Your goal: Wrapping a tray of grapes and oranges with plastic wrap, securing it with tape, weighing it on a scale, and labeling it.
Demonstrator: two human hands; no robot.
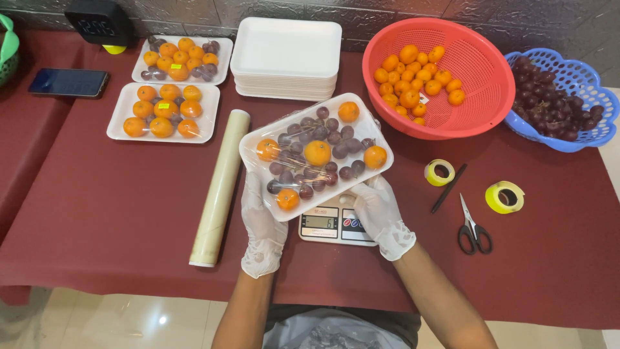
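Two gloved hands hold one wrapped fruit tray [316,155] above a small kitchen scale [336,223]; the left hand [261,223] grips the tray's near left edge with fingers curled under it, and the right hand [378,210] clasps the near right corner, its fingers hidden beneath the foam; both hands are closed on the tray. The tray sits tilted between the hands, covering the back part of the scale, and it carries five small oranges set among dark grapes under clear film; whether it touches the scale I cannot tell.

Just left of the left hand lies a roll of cling film [221,187], lengthwise on the maroon tablecloth [116,213]; to the right lie black-handled scissors [473,229], a black pen [449,188] and two yellow tape rolls [440,172], one beside the pen and the other [505,197] just past the scissors.

Farther back on the left rest two filled trays, the nearer [163,111] holding oranges and the farther [182,59] oranges with grapes; a dark phone [68,82] lies left of them; a stack of empty white foam trays [286,58] stands behind the held tray; a red colander of oranges [439,77] and a blue basket of dark grapes [560,100] sit at the far right.
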